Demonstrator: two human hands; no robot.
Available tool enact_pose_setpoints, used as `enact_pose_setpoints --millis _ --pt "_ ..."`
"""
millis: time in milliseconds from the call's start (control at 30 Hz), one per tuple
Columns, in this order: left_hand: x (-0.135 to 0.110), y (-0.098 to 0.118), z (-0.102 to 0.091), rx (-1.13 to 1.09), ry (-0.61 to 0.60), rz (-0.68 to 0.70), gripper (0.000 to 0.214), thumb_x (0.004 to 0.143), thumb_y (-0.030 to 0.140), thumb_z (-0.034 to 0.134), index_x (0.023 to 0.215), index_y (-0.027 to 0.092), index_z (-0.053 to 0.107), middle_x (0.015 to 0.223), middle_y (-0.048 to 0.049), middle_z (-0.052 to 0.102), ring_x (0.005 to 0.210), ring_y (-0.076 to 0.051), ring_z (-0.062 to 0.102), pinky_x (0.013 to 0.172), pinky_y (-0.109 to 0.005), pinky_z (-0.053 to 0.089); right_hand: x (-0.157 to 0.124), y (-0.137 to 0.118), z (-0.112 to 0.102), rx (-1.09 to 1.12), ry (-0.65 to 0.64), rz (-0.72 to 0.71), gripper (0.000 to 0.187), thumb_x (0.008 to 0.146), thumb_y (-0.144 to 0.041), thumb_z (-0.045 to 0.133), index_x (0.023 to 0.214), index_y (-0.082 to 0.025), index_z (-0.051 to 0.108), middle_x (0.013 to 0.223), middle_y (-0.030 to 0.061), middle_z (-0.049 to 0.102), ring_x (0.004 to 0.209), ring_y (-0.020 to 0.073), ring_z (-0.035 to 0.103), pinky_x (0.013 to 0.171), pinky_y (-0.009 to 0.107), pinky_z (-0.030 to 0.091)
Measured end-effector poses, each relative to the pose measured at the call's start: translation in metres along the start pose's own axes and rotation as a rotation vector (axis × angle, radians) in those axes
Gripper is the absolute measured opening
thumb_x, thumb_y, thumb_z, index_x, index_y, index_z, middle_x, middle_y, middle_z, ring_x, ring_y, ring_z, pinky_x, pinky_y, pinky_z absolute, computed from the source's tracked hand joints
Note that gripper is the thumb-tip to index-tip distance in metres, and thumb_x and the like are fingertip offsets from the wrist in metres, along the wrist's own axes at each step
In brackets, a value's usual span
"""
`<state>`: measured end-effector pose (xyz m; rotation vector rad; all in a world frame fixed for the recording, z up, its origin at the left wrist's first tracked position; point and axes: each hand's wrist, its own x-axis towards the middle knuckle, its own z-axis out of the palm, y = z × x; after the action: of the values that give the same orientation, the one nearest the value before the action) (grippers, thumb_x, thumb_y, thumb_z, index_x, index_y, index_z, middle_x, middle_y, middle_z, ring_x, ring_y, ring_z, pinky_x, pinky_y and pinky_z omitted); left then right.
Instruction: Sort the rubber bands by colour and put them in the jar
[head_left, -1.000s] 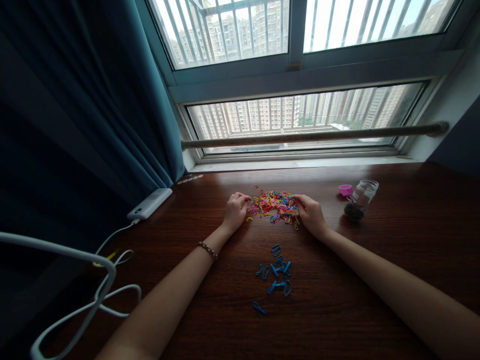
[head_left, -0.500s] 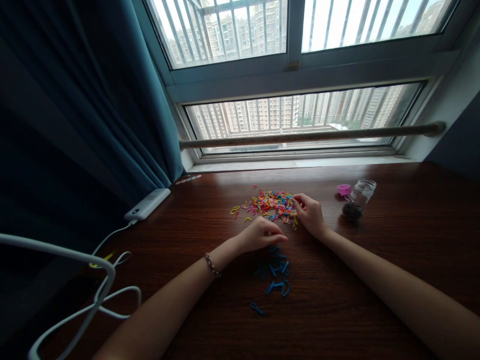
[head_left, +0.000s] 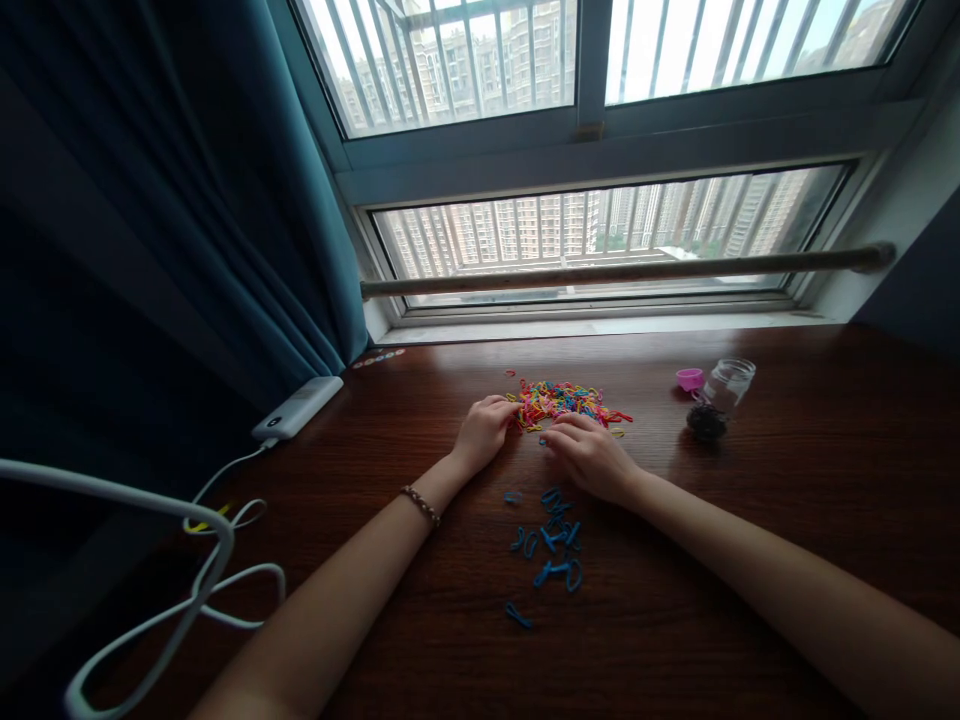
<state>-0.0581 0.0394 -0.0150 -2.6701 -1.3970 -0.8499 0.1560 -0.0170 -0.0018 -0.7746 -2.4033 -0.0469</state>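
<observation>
A heap of small colourful rubber bands (head_left: 564,399) lies on the dark wooden table (head_left: 750,520) near the window. My left hand (head_left: 484,433), with a beaded bracelet on its wrist, rests at the heap's left edge with its fingers curled into the bands. My right hand (head_left: 590,457) lies palm down at the heap's near edge. Its fingers are pressed together and point left; what they hold, if anything, is hidden. A separate group of blue bands (head_left: 553,545) lies just in front of my right hand, with one lone blue band (head_left: 512,497) to the left.
A small glass jar (head_left: 721,397) with dark contents and a pink lid (head_left: 690,379) stand at the right. A white power bank (head_left: 298,407) with a looping white cable (head_left: 196,590) lies left, beside a teal curtain (head_left: 187,220). The window sill (head_left: 600,326) runs behind.
My left hand went from the heap down to the blue group and is back at the heap's left edge. My right hand slid from the heap's right side to its near edge. One more blue band lies apart.
</observation>
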Motion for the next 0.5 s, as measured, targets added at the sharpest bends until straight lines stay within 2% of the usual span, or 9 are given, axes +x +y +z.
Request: enact_pose_setpoints --millis 67,167,367,500 --pt "0.0 0.0 0.0 0.025 0.005 -0.018 0.027 0.08 0.011 0.047 0.101 0.021 0.06 0.094 -0.0041 0.063 0.096 -0.019 0.05 0.083 -0.033 0.041 0.0 0.009 0.005 0.021 -0.002 0.069 0.031 0.085 -0.015 0.04 0.113 -0.021 0.053 0.109 0.0072 0.06 0.108 0.0227 0.043 0.089 0.041 0.036" --pt "0.001 0.0 0.0 0.044 0.016 -0.045 0.022 0.079 0.014 0.049 0.097 0.019 0.061 0.092 -0.0048 0.063 0.092 -0.02 0.051 0.08 -0.033 0.041 -0.001 0.016 0.01 0.044 -0.039 0.098 0.027 0.085 -0.016 0.042 0.106 -0.024 0.058 0.108 0.0029 0.062 0.112 0.0229 0.041 0.092 0.043 0.034" --pt "0.001 -0.001 0.0 0.034 0.026 -0.066 0.017 0.078 0.016 0.051 0.091 0.02 0.062 0.089 -0.0038 0.063 0.089 -0.019 0.051 0.078 -0.032 0.041 -0.001 0.019 0.012 0.083 0.004 0.089 0.015 0.083 -0.019 0.05 0.083 -0.023 0.064 0.088 0.0034 0.065 0.098 0.0196 0.049 0.087 0.038 0.037" --pt "0.001 -0.002 0.0 0.021 0.064 -0.079 0.013 0.078 0.016 0.052 0.087 0.019 0.061 0.086 -0.0035 0.062 0.088 -0.019 0.05 0.077 -0.032 0.041 0.0 0.02 0.012 0.09 0.007 0.136 0.01 0.081 -0.019 0.052 0.085 -0.02 0.061 0.082 0.0052 0.063 0.091 0.0194 0.049 0.083 0.035 0.039"
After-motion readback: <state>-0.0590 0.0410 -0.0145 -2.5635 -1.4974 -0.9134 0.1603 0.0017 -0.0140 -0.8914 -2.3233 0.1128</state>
